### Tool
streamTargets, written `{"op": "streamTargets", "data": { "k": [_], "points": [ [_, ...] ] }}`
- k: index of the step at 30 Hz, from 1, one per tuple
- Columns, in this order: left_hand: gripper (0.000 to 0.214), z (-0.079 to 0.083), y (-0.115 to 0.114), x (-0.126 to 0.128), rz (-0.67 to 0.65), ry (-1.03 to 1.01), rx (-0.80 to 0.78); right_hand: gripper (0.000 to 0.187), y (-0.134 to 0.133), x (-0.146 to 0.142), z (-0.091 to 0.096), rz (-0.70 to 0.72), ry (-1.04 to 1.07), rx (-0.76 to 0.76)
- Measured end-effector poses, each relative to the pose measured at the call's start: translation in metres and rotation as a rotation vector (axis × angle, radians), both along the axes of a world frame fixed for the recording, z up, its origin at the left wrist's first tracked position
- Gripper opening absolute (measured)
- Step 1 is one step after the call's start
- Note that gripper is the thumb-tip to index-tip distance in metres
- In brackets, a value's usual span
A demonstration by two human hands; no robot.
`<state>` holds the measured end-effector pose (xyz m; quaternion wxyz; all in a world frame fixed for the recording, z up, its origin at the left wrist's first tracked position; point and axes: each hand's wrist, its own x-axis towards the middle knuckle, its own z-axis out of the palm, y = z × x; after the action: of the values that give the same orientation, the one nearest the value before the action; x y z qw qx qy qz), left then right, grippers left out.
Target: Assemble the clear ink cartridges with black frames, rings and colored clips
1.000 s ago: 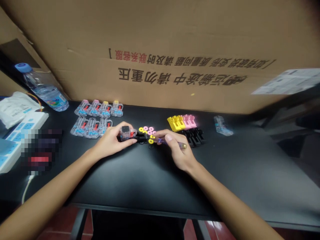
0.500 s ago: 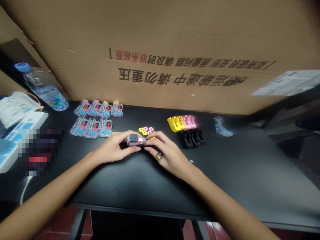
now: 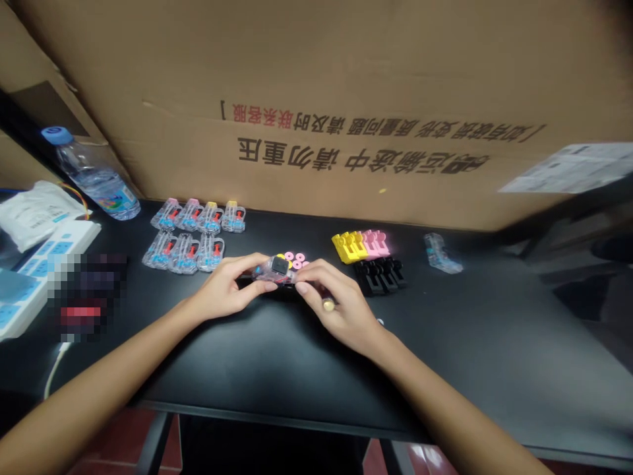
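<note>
My left hand (image 3: 230, 288) grips the left end of a clear plastic casing (image 3: 267, 272) with thumb and fingers; a dark square part shows on its upper side. At the other end, my right hand (image 3: 339, 300) pinches the casing between thumb and fingers. A round gold-coloured piece sits against a finger of the right hand, perhaps a ring. Just behind the casing lie several small pink rings (image 3: 289, 256), with a yellow one partly hidden. To the right stand yellow and pink plastic parts (image 3: 359, 245) in a row, with black plastic parts (image 3: 380, 275) in front.
Several clear casings (image 3: 186, 253) with red and blue inside form two rows at the left. Another clear piece (image 3: 442, 254) lies at the right. A water bottle (image 3: 106, 188) and a power strip (image 3: 52, 270) are far left. A cardboard box (image 3: 316, 66) walls the back.
The casing has turned in my hands, so its dark square part now faces up and sits further right. My right hand has shifted slightly right, its fingers bent differently.
</note>
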<state>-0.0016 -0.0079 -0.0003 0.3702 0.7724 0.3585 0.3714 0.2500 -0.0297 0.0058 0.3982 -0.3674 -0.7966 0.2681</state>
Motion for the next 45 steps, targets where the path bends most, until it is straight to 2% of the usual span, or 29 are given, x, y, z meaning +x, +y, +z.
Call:
{"op": "streamTargets", "data": {
  "k": [3, 5, 10, 15, 20, 25, 27, 29, 31, 33, 38, 42, 45],
  "points": [
    [0.020, 0.003, -0.002, 0.000, -0.032, -0.009, 0.055, 0.006, 0.000, 0.000, 0.000, -0.069, 0.028, -0.040],
    [0.020, 0.004, -0.003, 0.001, -0.055, 0.004, 0.084, 0.006, 0.000, 0.000, 0.000, -0.051, 0.014, -0.020],
    [0.019, 0.003, -0.004, 0.004, -0.099, 0.024, 0.133, 0.010, 0.000, 0.000, 0.000, -0.050, -0.078, 0.135],
    [0.019, 0.002, -0.004, 0.005, -0.119, -0.020, 0.261, 0.008, -0.003, -0.001, 0.000, -0.089, -0.109, 0.248],
    [0.019, 0.005, -0.003, 0.002, -0.040, -0.033, 0.355, 0.010, -0.003, -0.002, 0.001, -0.119, -0.110, 0.269],
    [0.014, 0.006, 0.001, -0.003, 0.085, -0.004, 0.376, 0.007, 0.005, 0.016, 0.017, -0.130, -0.247, 0.389],
    [0.017, 0.004, 0.003, -0.006, 0.164, 0.055, 0.397, 0.007, 0.013, 0.032, 0.024, -0.199, -0.290, 0.437],
    [0.030, 0.002, 0.005, -0.009, 0.250, 0.127, 0.414, 0.006, 0.022, 0.050, 0.027, -0.320, -0.351, 0.459],
    [0.046, 0.000, 0.006, -0.012, 0.309, 0.194, 0.419, 0.013, 0.031, 0.067, 0.025, -0.417, -0.393, 0.406],
    [0.056, 0.001, 0.007, -0.014, 0.326, 0.250, 0.418, 0.020, 0.036, 0.079, 0.021, -0.450, -0.443, 0.299],
    [0.063, 0.005, 0.009, -0.015, 0.330, 0.370, 0.404, 0.017, 0.034, 0.078, 0.013, -0.456, -0.613, 0.064],
    [0.054, 0.001, 0.012, -0.016, 0.298, 0.459, 0.365, 0.017, 0.033, 0.077, 0.016, -0.457, -0.685, 0.122],
    [0.052, -0.003, 0.013, -0.017, 0.321, 0.453, 0.280, 0.018, 0.035, 0.088, 0.027, -0.542, -0.554, 0.214]
  ]
}}
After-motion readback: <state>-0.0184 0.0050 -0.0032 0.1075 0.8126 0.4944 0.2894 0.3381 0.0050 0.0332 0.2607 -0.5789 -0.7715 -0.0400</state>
